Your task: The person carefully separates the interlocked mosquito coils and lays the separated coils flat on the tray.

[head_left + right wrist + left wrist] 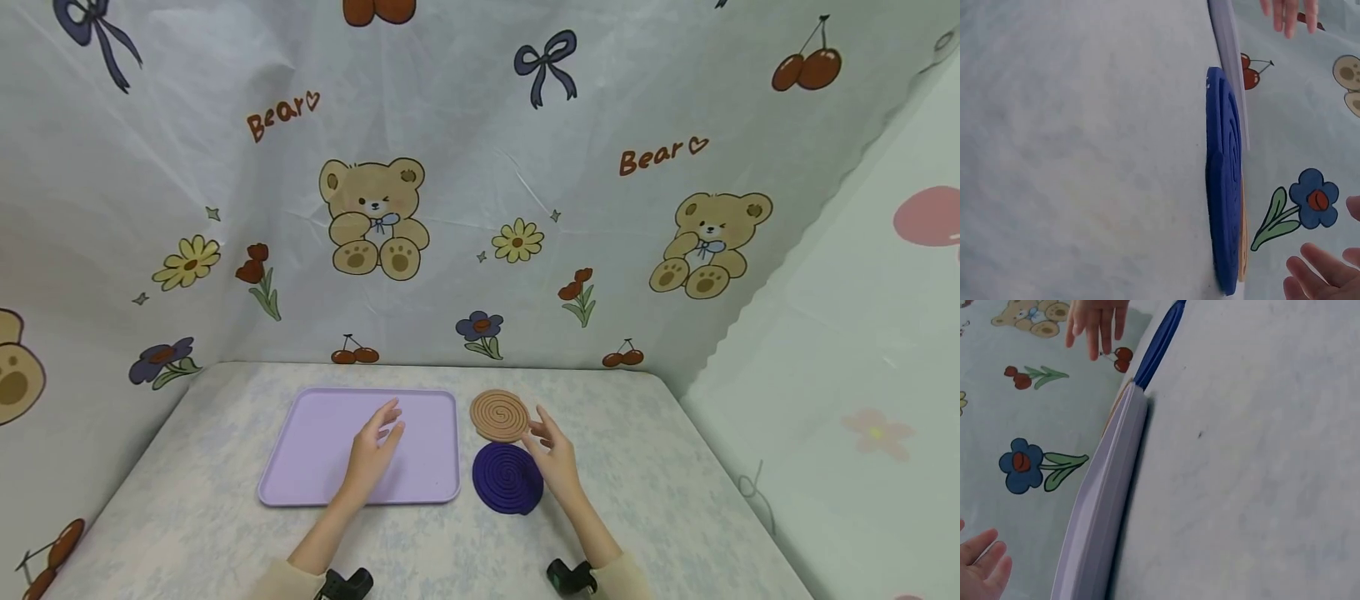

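My left hand (369,454) hovers above a lilac rectangular tray (315,450), its fingers relaxed and holding nothing. My right hand (553,457) is held with loose fingers beside two flat spiral coils. The tan spiral coil (498,414) lies farther back, near the fingertips, though I cannot tell whether they touch it. Closer to me lies the dark blue spiral coil (507,478), just left of the right hand. In the right wrist view the blue coil (1224,181) appears edge-on, hiding most of the tan one (1244,244). The left wrist view shows the tray's side wall (1110,487).
A pale mottled cover lies over the table (420,550). Behind it hangs a cloth (465,125) printed with bears, bows, flowers and cherries. At the right is a white surface (840,333) with pink prints. Black wrist devices (345,583) sit at both wrists.
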### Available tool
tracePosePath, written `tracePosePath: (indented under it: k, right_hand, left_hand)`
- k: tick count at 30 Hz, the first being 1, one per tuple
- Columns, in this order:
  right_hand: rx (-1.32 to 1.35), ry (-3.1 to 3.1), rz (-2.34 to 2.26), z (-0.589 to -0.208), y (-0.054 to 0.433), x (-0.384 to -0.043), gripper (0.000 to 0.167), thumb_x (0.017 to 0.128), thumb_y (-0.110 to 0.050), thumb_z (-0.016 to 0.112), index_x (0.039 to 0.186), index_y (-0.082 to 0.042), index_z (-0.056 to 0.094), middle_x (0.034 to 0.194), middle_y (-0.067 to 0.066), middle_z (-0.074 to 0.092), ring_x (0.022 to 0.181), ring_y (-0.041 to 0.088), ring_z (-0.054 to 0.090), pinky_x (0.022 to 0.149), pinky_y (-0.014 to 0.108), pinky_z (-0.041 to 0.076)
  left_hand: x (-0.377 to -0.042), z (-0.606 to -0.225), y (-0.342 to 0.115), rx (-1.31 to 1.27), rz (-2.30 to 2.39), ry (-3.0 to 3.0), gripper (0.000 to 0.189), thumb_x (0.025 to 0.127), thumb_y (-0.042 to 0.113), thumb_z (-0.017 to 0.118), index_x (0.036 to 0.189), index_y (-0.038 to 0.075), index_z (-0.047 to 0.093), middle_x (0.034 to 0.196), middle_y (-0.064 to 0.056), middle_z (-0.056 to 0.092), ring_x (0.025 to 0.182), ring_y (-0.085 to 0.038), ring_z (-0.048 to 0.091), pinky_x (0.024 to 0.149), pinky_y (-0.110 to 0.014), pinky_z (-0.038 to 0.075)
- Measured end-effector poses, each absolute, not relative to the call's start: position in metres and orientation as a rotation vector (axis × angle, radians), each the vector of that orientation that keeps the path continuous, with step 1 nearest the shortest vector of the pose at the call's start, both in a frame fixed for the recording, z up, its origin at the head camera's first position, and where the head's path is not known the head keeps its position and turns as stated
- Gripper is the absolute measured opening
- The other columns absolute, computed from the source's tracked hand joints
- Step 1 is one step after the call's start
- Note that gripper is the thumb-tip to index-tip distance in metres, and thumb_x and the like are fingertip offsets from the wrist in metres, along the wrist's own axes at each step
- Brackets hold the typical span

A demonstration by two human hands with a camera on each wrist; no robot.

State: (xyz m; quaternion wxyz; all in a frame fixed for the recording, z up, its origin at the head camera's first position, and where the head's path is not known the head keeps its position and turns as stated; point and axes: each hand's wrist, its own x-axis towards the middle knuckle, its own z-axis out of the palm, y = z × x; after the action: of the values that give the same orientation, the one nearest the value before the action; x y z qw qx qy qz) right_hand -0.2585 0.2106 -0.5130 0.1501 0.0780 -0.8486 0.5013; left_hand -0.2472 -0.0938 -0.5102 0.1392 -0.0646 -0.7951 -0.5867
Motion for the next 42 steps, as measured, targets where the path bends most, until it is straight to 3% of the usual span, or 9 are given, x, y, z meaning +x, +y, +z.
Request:
tracePosePath:
  k: [7, 11, 16, 26, 30, 34, 38, 42]
  right_hand:
    - [0.138, -2.432, 1.601, -0.524, 0.219, -0.253, 0.058, 0.091, -0.009, 0.063, 0.143, -0.001, 0.038, 0.119, 0.022, 0.065, 0.108, 0.033, 0.061, 0.087, 0.020, 0.052]
    - [0.142, -2.413, 1.645, -0.531, 0.224, -0.252, 0.059, 0.090, -0.008, 0.063, 0.142, 0.005, 0.037, 0.116, 0.025, 0.065, 0.104, 0.032, 0.064, 0.083, 0.015, 0.052]
    - [0.122, -2.388, 1.686, -0.538, 0.226, -0.250, 0.058, 0.090, -0.007, 0.063, 0.139, 0.009, 0.038, 0.113, 0.030, 0.064, 0.096, 0.016, 0.067, 0.080, 0.010, 0.050]
    - [0.119, -2.424, 1.666, -0.543, 0.227, -0.248, 0.054, 0.090, -0.008, 0.064, 0.137, 0.010, 0.042, 0.114, 0.029, 0.064, 0.091, 0.001, 0.063, 0.081, 0.011, 0.051]
    - [0.115, -2.443, 1.625, -0.540, 0.225, -0.243, 0.051, 0.089, -0.004, 0.063, 0.134, 0.011, 0.044, 0.115, 0.029, 0.064, 0.094, 0.016, 0.065, 0.080, 0.013, 0.052]
    - [0.144, -2.465, 1.543, -0.541, 0.223, -0.241, 0.048, 0.088, -0.002, 0.063, 0.131, 0.013, 0.047, 0.114, 0.030, 0.064, 0.102, 0.039, 0.063, 0.079, 0.018, 0.053]
    - [0.131, -2.491, 1.482, -0.549, 0.224, -0.243, 0.047, 0.089, -0.007, 0.064, 0.131, 0.009, 0.049, 0.115, 0.025, 0.065, 0.099, 0.033, 0.065, 0.078, 0.016, 0.052]
    - [0.143, -2.478, 1.449, -0.553, 0.226, -0.244, 0.047, 0.089, -0.010, 0.065, 0.130, 0.007, 0.052, 0.113, 0.023, 0.067, 0.094, 0.024, 0.067, 0.077, 0.016, 0.053]
  left_hand:
    - [-0.235, -0.513, -0.059, -0.189, -1.837, -2.231, 0.041, 0.098, 0.017, 0.053, 0.137, 0.010, 0.048, 0.125, -0.019, 0.061, 0.119, -0.028, 0.055, 0.103, -0.043, 0.047]
    - [-0.233, -0.525, -0.040, -0.237, -1.818, -2.204, 0.039, 0.096, 0.016, 0.055, 0.134, 0.010, 0.051, 0.120, -0.017, 0.064, 0.114, -0.027, 0.059, 0.098, -0.039, 0.051]
    - [-0.226, -0.532, -0.024, -0.320, -1.849, -2.181, 0.042, 0.095, 0.012, 0.057, 0.135, 0.003, 0.049, 0.118, -0.019, 0.064, 0.111, -0.032, 0.060, 0.095, -0.044, 0.052]
    - [-0.211, -0.545, -0.001, -0.331, -1.856, -2.165, 0.041, 0.091, 0.000, 0.057, 0.132, -0.004, 0.049, 0.109, -0.020, 0.067, 0.100, -0.033, 0.063, 0.089, -0.032, 0.056]
    - [-0.205, -0.551, 0.010, -0.413, -1.910, -2.145, 0.044, 0.090, -0.004, 0.057, 0.132, -0.008, 0.045, 0.109, -0.027, 0.065, 0.097, -0.041, 0.062, 0.087, -0.033, 0.057]
    - [-0.196, -0.553, 0.015, -0.467, -2.009, -2.123, 0.045, 0.092, 0.000, 0.056, 0.134, -0.010, 0.043, 0.116, -0.030, 0.062, 0.106, -0.043, 0.061, 0.094, -0.039, 0.053]
    - [-0.190, -0.556, 0.020, -0.485, -2.040, -2.162, 0.049, 0.094, 0.009, 0.057, 0.136, -0.009, 0.040, 0.130, -0.031, 0.054, 0.121, -0.045, 0.052, 0.104, -0.046, 0.043]
    - [-0.186, -0.557, 0.024, -0.421, -1.899, -2.272, 0.055, 0.093, 0.019, 0.061, 0.139, -0.003, 0.042, 0.141, -0.024, 0.047, 0.131, -0.043, 0.042, 0.110, -0.044, 0.038]
